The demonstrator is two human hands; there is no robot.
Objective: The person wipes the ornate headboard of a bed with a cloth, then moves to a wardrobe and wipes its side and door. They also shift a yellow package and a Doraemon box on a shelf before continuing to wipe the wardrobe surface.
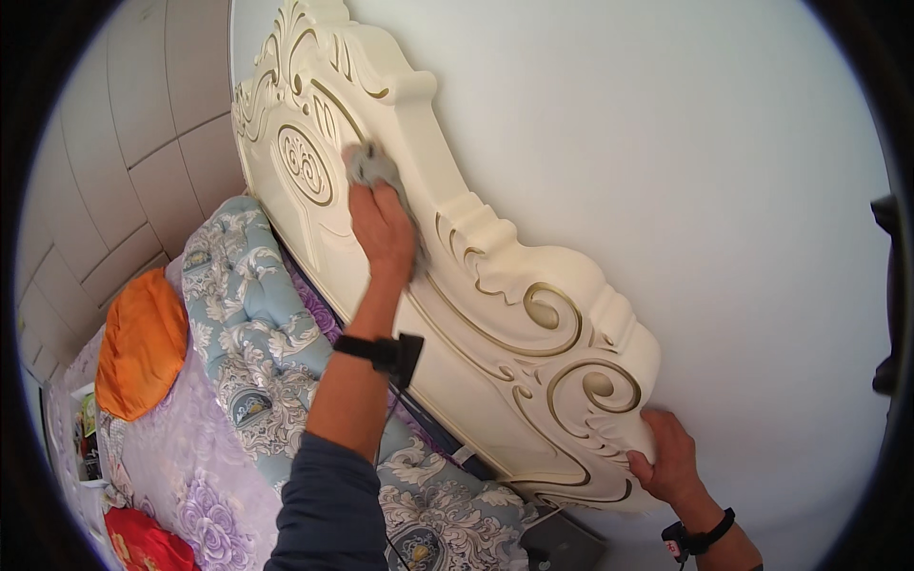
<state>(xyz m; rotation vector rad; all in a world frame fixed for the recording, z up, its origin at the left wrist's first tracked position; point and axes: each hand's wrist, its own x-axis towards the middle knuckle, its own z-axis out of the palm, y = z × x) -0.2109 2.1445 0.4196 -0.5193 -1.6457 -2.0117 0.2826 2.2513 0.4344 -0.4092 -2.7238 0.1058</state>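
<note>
A cream carved headboard (457,342) with gold-lined scrolls runs diagonally across the view, against a pale wall. My left hand (383,225) presses a grey cloth (373,165) to its upper front, right of an oval carved medallion (305,164). The cloth is bunched under the fingers, and part of it hangs along the outer side of the hand. At the headboard's lower right end, my right hand (669,457) grips the edge, with the thumb on the front face and the fingers around the side.
Blue tufted floral cushions (246,342) lie along the headboard's foot. On the purple floral bedding (193,464) are an orange cushion (143,346) and a red fabric item (150,539). A white tray (96,482) holds small items at far left. A dark object (564,539) stands below the headboard.
</note>
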